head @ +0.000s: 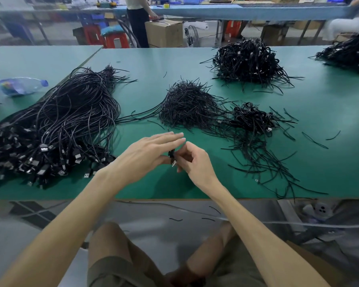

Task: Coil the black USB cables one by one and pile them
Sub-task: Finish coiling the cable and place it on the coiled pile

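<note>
As right hand (194, 162) pinches cable (171, 155), left (145, 155) outstretched

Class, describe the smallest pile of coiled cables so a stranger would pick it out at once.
On the green table, find the spiky heap of short straight strands at its middle. Just right of it, in front of the big heap at the far edge, lies the small pile of coiled cables. Unlike the strands it shows round loops, and it is far smaller than that heap.
</note>
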`<state>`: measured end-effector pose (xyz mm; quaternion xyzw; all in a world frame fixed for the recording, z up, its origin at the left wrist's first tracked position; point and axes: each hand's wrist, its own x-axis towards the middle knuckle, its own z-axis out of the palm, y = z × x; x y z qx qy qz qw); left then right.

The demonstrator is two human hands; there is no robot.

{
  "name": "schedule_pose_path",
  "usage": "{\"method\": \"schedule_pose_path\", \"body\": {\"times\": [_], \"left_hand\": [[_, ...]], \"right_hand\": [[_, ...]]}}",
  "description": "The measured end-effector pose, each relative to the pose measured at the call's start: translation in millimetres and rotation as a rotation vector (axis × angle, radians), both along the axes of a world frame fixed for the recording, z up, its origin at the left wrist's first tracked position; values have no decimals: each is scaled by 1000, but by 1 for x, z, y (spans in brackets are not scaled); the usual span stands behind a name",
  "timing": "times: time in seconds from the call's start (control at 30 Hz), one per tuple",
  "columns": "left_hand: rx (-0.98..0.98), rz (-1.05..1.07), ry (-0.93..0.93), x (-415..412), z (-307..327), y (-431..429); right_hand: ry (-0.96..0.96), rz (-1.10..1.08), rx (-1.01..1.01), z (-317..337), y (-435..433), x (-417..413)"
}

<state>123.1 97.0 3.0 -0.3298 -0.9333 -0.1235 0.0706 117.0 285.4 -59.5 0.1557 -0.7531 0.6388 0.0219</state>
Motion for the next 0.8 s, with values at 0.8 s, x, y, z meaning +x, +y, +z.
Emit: {"method": "schedule_pose_path", "body": {"times": [0.8], "left_hand": [[707, 145, -756, -4, 4, 29]], "right_hand": [[-84, -93, -171, -12, 6, -8]]}}
